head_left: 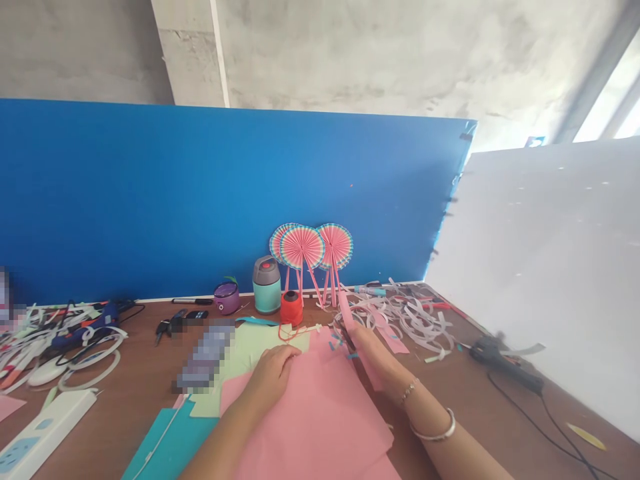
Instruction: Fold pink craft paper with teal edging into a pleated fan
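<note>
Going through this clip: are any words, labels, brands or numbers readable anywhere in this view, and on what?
None can be read.
The white power strip has small blue marks, too small to read.
The teal-and-grey flask shows no legible label.
A pixelated patch hides whatever lies there.

A pixelated object (205, 357) is unreadable, and the right hand (370, 348) hides most of the scissors (347, 337).

Bright daylight, warped wide-angle edges
</note>
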A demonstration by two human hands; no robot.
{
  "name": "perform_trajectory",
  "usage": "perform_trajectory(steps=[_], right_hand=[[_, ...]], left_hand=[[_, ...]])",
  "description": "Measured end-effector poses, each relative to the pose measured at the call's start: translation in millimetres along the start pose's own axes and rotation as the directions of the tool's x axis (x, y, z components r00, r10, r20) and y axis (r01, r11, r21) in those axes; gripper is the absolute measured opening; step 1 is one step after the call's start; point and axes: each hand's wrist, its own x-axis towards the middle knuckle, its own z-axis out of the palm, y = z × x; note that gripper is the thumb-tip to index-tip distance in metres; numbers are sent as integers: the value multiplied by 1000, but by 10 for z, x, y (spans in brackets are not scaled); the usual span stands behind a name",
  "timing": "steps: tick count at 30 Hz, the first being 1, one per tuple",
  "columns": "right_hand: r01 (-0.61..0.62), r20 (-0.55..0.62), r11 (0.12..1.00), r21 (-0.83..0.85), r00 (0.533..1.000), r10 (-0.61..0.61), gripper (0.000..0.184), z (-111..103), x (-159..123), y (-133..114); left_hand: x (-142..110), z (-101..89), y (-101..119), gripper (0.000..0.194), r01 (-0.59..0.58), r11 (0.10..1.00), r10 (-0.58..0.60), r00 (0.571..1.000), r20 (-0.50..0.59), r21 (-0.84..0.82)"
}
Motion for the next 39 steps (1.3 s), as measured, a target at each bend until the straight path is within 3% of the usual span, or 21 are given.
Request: perform_trajectory(steps=[2,5,10,18,24,39], right_hand=[[23,100,998,-55,995,-18,20,-67,16,-30],[121,213,952,-281,975,-61,15,-169,60,-65],[185,226,774,-605,973,-56,9,-265,84,-68],[295,305,708,-642,945,-118,15,-294,74,-59],[307,292,646,-699,947,-134,19,-291,105,-5],[346,299,607,-716,937,-181,29,-290,102,-21]], left_hand=[[5,4,-12,32,-2,1000,2,1000,-3,-13],[11,9,-46,32,10,999,-10,1000,-6,-50],[16,4,-85,34,29,996,-29,1000,-7,-89],[16,-1,-82,38,-3,995,3,1000,5,-101],[1,6,-86,39,-22,994,24,1000,10,-110],[5,16,-89,36,-37,995,40,999,25,-91]])
